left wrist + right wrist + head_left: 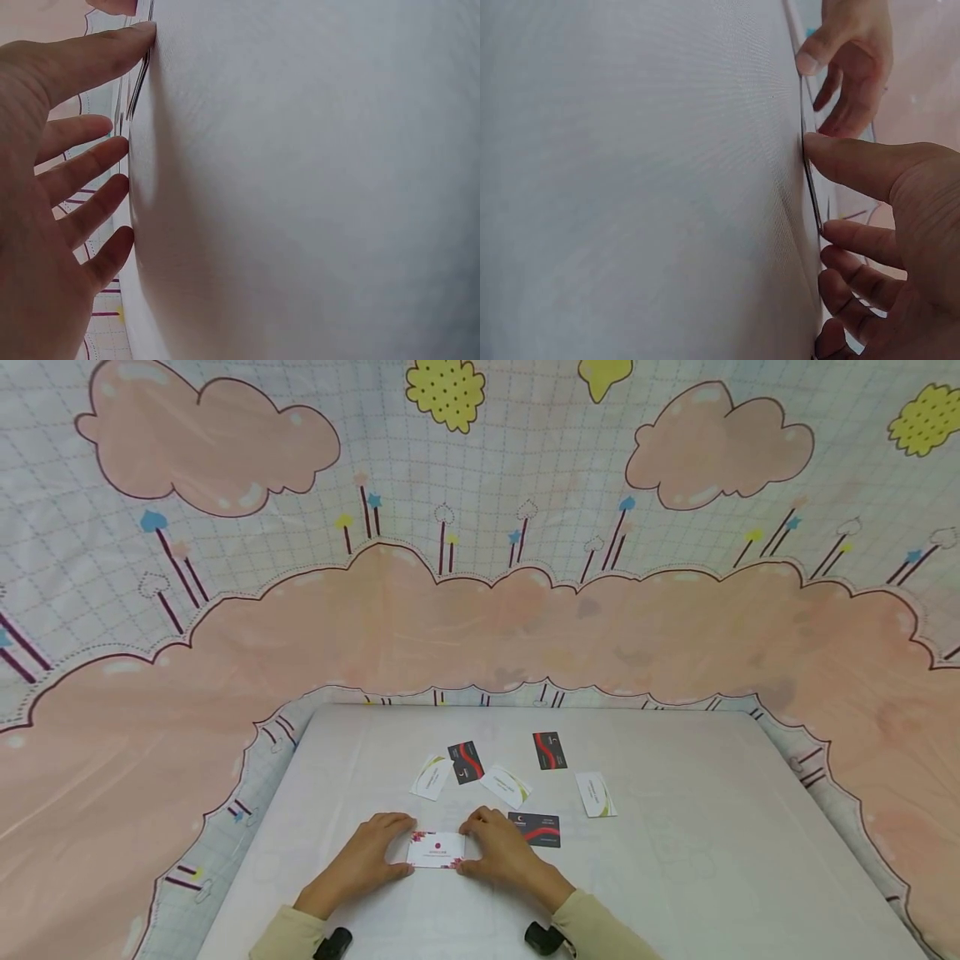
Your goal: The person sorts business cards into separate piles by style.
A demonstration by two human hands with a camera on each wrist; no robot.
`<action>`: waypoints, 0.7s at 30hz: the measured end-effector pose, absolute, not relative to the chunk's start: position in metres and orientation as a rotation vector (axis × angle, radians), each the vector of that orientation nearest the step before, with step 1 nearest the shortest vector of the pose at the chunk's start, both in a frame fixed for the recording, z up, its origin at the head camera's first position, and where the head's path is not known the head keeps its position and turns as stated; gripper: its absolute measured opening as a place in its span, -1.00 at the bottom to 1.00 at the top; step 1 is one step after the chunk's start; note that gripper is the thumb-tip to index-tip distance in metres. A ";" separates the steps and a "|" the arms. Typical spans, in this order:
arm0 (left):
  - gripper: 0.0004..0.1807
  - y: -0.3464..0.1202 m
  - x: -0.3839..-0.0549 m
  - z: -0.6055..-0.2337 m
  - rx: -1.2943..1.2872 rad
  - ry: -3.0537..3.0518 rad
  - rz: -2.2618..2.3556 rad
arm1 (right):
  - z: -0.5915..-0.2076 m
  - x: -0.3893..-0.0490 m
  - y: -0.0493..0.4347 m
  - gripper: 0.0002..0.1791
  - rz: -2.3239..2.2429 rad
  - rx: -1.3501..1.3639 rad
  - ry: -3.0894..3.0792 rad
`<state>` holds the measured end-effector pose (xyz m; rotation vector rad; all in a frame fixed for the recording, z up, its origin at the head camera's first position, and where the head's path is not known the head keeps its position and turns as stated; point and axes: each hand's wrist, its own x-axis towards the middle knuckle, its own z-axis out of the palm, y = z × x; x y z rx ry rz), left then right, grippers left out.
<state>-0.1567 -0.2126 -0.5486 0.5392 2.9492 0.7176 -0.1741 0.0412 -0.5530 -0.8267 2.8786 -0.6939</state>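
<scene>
Though between hands (375, 850) (501, 852), white card (437, 851) illegible.

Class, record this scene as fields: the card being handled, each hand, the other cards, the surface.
Handled: white business card with red floral corners
Left hand: thumb and forefinger at its left end
Right hand: thumb and forefinger at its right end
Dark red-striped business cards: three
White green-edged business cards: three
Surface: white table

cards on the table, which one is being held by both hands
The white card with reddish corner patterns, held between left hand and right hand; the dark cards have red stripes, the other white cards yellow-green accents.
</scene>
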 end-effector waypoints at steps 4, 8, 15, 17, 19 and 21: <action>-0.29 -0.213 -0.155 -0.548 0.529 2.942 0.739 | -0.551 -0.173 0.043 -0.48 -0.710 -0.823 2.868; -0.30 -0.213 -0.152 -0.546 0.510 2.939 0.772 | -0.547 -0.170 0.047 -0.47 -0.739 -0.806 2.875; -0.49 -0.213 -0.147 -0.538 0.485 3.027 0.808 | -0.531 -0.165 0.063 -0.49 -0.875 -0.762 2.873; -0.56 -0.211 -0.146 -0.533 0.477 3.043 0.832 | -0.524 -0.163 0.069 -0.51 -0.912 -0.767 2.879; -0.60 -0.209 -0.144 -0.527 0.475 3.053 0.856 | -0.519 -0.162 0.076 -0.52 -0.934 -0.772 2.900; -0.60 -0.206 -0.143 -0.522 0.470 3.067 0.866 | -0.514 -0.161 0.083 -0.53 -0.952 -0.777 2.923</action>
